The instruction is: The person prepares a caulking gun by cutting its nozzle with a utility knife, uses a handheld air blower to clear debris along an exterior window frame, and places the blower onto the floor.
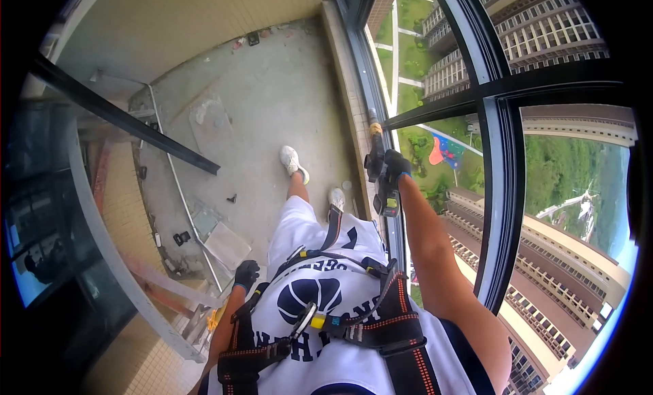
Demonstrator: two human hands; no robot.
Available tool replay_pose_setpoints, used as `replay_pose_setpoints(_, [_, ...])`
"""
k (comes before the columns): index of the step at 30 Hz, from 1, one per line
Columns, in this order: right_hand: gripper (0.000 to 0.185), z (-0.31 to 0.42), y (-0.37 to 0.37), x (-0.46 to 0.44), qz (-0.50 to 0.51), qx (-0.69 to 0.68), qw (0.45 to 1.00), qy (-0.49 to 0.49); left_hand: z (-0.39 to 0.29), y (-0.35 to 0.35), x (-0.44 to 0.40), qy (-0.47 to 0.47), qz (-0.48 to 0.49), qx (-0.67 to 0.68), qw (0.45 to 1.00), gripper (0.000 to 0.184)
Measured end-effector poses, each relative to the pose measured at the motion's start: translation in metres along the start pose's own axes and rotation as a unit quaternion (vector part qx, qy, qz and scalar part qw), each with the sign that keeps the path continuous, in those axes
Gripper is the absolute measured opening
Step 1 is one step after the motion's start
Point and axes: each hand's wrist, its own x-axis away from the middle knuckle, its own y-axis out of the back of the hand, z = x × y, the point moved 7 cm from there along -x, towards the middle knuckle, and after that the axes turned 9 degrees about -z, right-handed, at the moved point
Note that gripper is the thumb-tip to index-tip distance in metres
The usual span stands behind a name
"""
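Note:
My right hand (396, 164), in a dark glove, is closed round the grip of a black cordless drill (375, 161). The drill is beside the lower part of the window frame (499, 170), its tan-and-metal front end towards the sill and its battery nearest my body. I cannot tell whether its tip touches the frame. My left hand (246, 274), also gloved, hangs low at my left side with its fingers curled; nothing shows in it. A black safety harness (391, 327) with orange stitching crosses my white jersey.
Tall windows on my right look down from a great height onto buildings and lawn. A tiled ledge (348, 99) runs below them. On the concrete floor (272, 89) lie a pale square board (228, 245), a long pipe (178, 180) and debris. A dark bar (129, 116) juts in from the left.

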Motion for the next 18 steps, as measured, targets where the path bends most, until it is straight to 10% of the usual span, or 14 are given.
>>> replay_pose_setpoints(3, [0.03,0.054,0.009,-0.027,-0.014,0.133,0.991,0.011,-0.018,0.007,-0.059,-0.408,0.093,-0.14,0.898,0.029])
replay_pose_setpoints(6, [0.027,0.077,0.014,-0.06,-0.035,0.125,0.99,-0.051,-0.07,0.017,-0.074,-0.002,0.016,0.029,0.999,0.028])
replay_pose_setpoints(8, [0.025,0.075,0.008,-0.096,-0.041,0.137,0.988,-0.059,-0.125,0.025,-0.084,-0.02,-0.01,0.055,0.998,0.029])
replay_pose_setpoints(11, [0.022,0.092,0.0,-0.093,0.011,-0.309,0.907,-0.285,-0.2,0.039,-0.09,-0.031,-0.007,0.123,0.992,0.031])
replay_pose_setpoints(14, [0.027,0.136,0.018,-0.092,-0.04,-0.454,0.842,-0.29,-0.246,0.056,-0.105,-0.064,0.012,0.092,0.994,0.03])
replay_pose_setpoints(18, [0.022,0.148,0.042,-0.13,-0.077,-0.374,0.865,-0.325,-0.296,0.079,-0.108,-0.082,-0.007,0.089,0.993,0.031])
